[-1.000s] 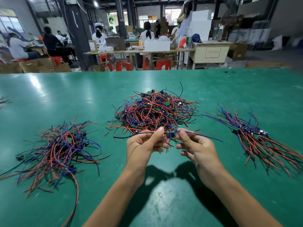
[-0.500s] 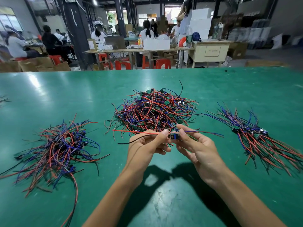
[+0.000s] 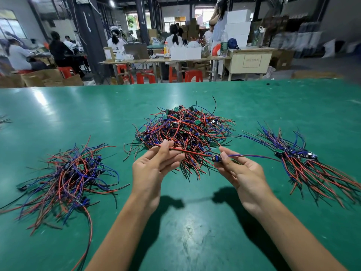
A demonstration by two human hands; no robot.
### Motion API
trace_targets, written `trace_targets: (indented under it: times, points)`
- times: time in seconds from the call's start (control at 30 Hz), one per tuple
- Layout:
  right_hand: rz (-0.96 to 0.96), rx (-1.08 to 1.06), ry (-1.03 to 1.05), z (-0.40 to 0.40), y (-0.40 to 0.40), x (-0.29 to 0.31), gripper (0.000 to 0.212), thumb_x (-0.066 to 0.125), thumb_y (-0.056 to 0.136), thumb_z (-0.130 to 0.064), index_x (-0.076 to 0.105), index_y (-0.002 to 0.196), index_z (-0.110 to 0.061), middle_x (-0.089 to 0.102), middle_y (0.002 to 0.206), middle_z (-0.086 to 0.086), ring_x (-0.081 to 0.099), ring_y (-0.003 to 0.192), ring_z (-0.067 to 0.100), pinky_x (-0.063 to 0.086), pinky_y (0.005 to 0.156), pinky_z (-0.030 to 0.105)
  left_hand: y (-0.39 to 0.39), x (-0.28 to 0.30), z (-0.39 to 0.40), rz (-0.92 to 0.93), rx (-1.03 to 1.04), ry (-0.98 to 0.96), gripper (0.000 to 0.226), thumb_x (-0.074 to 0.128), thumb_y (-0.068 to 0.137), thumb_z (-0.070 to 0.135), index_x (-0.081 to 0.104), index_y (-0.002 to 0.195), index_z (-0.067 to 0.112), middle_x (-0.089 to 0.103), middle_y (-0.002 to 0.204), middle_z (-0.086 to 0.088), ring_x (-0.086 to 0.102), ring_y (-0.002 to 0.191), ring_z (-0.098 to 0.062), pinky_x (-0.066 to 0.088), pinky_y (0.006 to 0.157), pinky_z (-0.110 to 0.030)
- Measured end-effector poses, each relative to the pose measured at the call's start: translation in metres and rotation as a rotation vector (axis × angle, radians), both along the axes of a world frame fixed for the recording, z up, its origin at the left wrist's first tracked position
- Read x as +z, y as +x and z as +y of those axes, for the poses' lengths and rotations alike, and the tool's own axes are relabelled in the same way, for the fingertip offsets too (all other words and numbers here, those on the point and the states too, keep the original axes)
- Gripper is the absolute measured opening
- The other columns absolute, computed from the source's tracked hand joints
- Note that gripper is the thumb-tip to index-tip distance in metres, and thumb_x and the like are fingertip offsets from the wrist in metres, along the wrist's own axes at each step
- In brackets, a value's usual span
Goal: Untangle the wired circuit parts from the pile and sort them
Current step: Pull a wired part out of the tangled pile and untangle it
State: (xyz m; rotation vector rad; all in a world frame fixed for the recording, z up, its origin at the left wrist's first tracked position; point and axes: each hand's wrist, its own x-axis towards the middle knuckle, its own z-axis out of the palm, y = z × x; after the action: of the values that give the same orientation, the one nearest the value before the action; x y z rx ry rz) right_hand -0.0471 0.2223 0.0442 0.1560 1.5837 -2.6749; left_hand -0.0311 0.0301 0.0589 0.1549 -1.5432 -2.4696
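A tangled pile [image 3: 183, 128] of small circuit boards with red, blue and black wires lies in the middle of the green table [image 3: 195, 231]. In front of it my right hand [image 3: 240, 173] pinches one small circuit part [image 3: 216, 158] between thumb and fingers. Its blue wires trail off to the right. My left hand [image 3: 156, 165] pinches the same part's red wires [image 3: 191, 151], stretched straight between the two hands. A loose heap of wired parts [image 3: 70, 177] lies at the left. A combed bundle of parts [image 3: 304, 163] lies at the right.
The table's far edge runs across the view. Beyond it stand work tables, red stools, cardboard boxes and several seated or standing people. A few stray wire ends [image 3: 4, 120] show at the table's far left.
My hands have moved apart, the right one to the right, and the part's red wires now stretch taut between them. The view has tilted slightly.
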Motion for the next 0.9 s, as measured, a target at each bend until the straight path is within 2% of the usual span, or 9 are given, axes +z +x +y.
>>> trace_targets:
  times: [0.13,0.3,0.43,0.53,0.63,0.7,0.77,0.83,0.9]
  points:
    - [-0.026,-0.008,-0.056,0.001,-0.003,-0.002,0.018,0.067,0.088,-0.002,0.074,0.101,-0.012,0.075,0.079,0.003,0.071,0.065,0.009,0.056,0.063,0.014,-0.001,-0.001,0.002,-0.011,-0.087,0.091,0.027,0.063,0.086,0.03,0.073,0.097,0.008,0.078,0.088,-0.014,0.077,0.079,-0.018,0.061,0.069,-0.021]
    - [-0.08,0.043,-0.112,-0.002,-0.005,-0.003,0.02,0.068,0.085,-0.003,0.073,0.102,-0.011,0.076,0.079,0.002,0.071,0.065,0.007,0.056,0.062,0.013,-0.001,-0.002,0.001,-0.081,-0.181,0.277,0.034,0.057,0.092,0.026,0.079,0.071,0.012,0.077,0.074,-0.01,0.075,0.067,-0.016,0.059,0.057,-0.021]
    - [-0.138,0.156,-0.17,0.001,-0.004,-0.001,0.027,0.069,0.076,-0.009,0.074,0.102,-0.012,0.074,0.078,-0.002,0.069,0.065,0.004,0.055,0.061,0.012,-0.003,-0.001,-0.005,-0.03,-0.212,0.16,0.05,0.046,0.101,0.035,0.08,0.068,0.018,0.078,0.08,-0.008,0.074,0.064,-0.018,0.056,0.054,-0.022]
    - [-0.113,0.18,-0.205,0.009,-0.005,0.003,0.027,0.067,0.076,-0.01,0.076,0.101,-0.014,0.073,0.079,-0.002,0.068,0.065,0.003,0.056,0.062,0.011,-0.005,-0.001,-0.01,0.073,-0.272,-0.041,0.058,0.036,0.095,0.063,0.081,0.087,0.027,0.078,0.103,-0.007,0.073,0.074,-0.019,0.055,0.065,-0.029]
    - [-0.092,0.237,-0.246,0.017,-0.008,0.006,0.033,0.07,0.073,-0.011,0.076,0.106,-0.015,0.073,0.084,-0.002,0.065,0.065,0.004,0.056,0.061,0.013,-0.005,-0.004,-0.022,0.154,-0.494,0.14,0.098,0.022,0.076,0.091,0.074,0.119,0.019,0.073,0.118,-0.011,0.07,0.088,-0.024,0.055,0.074,-0.032]
    - [-0.082,0.298,-0.163,0.021,-0.009,0.007,0.041,0.074,0.07,-0.016,0.072,0.11,-0.016,0.073,0.086,-0.001,0.064,0.065,0.004,0.055,0.059,0.013,-0.006,-0.005,-0.027,0.115,-0.602,0.193,0.11,0.014,0.074,0.094,0.069,0.128,0.015,0.071,0.121,-0.012,0.07,0.088,-0.024,0.055,0.072,-0.032]
    - [-0.041,0.36,-0.031,0.022,-0.008,0.004,0.047,0.078,0.067,-0.019,0.062,0.111,-0.015,0.074,0.086,0.002,0.066,0.065,0.004,0.055,0.059,0.015,-0.007,-0.005,-0.02,-0.024,-0.604,-0.005,0.107,0.011,0.082,0.088,0.069,0.127,0.01,0.072,0.12,-0.014,0.072,0.084,-0.023,0.057,0.065,-0.028]
    - [0.032,0.417,0.121,0.02,-0.006,0.001,0.049,0.08,0.066,-0.019,0.058,0.11,-0.013,0.075,0.084,0.006,0.068,0.066,0.007,0.056,0.06,0.017,-0.005,-0.007,-0.004,-0.161,-0.616,-0.253,0.091,0.03,0.084,0.08,0.07,0.122,0.008,0.075,0.111,-0.014,0.076,0.085,-0.024,0.058,0.062,-0.025]
    - [0.123,0.43,0.274,0.018,-0.005,-0.001,0.048,0.081,0.067,-0.021,0.059,0.108,-0.01,0.073,0.076,0.007,0.065,0.06,0.01,0.052,0.058,0.017,0.001,-0.014,0.01,-0.157,-0.641,-0.359,0.062,0.054,0.088,0.06,0.073,0.117,0.008,0.077,0.106,-0.014,0.076,0.09,-0.029,0.06,0.067,-0.026]
